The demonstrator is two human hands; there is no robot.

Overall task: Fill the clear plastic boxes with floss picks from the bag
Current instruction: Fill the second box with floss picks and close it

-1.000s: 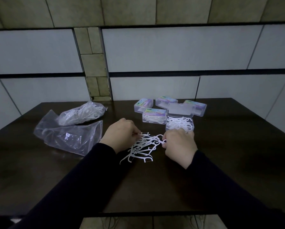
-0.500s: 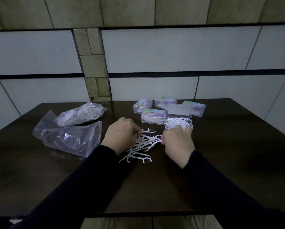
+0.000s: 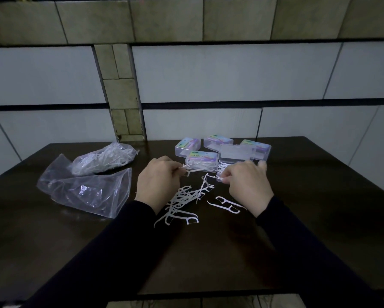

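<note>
Dark table (image 3: 320, 218), tiled wall behind. Left hand (image 3: 156, 182) pinches floss picks; right hand (image 3: 247, 186) pinches one pick. Open box (image 3: 225, 168) lies just beyond the right hand, so that hand is nearer. Loose pile (image 3: 184, 200) sits between the hands; bag (image 3: 104, 160) far left.

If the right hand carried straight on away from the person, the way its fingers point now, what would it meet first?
Most likely the open box holding floss picks, just beyond the right hand, which pinches a floss pick. Depth is hard to judge; they may already touch.
</note>
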